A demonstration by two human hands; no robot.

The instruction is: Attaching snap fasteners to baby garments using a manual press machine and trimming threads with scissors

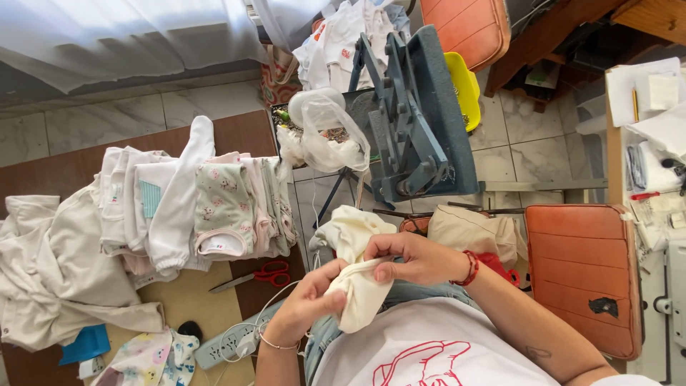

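Desk at left: stacked baby clothes near its right edge, red-handled scissors just below them. Left hand grip closed on the cream garment, pinching its lower fold. Right hand grip closed on the upper part. Garment held over the lap, off the desk's right edge; grey press beyond.

I see bright, even daylight through the white curtain at top left, soft shadows, sharp focus, slight bending at the frame edges
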